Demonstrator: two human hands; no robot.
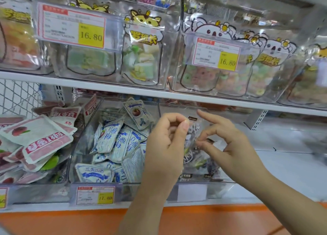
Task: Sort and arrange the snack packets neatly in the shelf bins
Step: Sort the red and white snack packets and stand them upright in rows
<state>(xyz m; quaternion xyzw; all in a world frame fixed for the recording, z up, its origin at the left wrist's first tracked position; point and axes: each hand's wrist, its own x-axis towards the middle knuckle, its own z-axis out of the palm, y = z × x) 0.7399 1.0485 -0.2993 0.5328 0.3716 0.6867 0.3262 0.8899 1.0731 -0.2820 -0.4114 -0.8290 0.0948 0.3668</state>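
Plastic, clear and crinkled, makes up the snack packet [193, 137] held up in the head view, with a dark label at its top edge; it hangs between both hands just above the right-hand bin [221, 183] of the lower shelf, not yet laid down. The left hand [165, 144] pinches the packet's top corner between thumb and forefinger, its other fingers curled in; the right hand [231, 146] nips the packet's right edge with thumb and a middle finger, while its forefinger sticks out straight and free. Holding it by two edges looks meant to keep the limp packet flat and label-up, ready to go squarely onto the dark-labelled packets [187, 176] lying low in that bin; those seem the same kind, which would explain the choice of bin. Just left, the middle bin [85, 133] holds blue-and-white packets [113, 141] tumbled at all angles, with a yellow price tag [95, 195] on its front; further left, pink-and-white packets [39, 139] heap above their bin's rim. Each bin appears to keep one kind, so I judge that tidying, more than sorting, is what remains. On the upper shelf [88, 83] stand clear bins of sweets pouches [141, 57], upright and facing outward.
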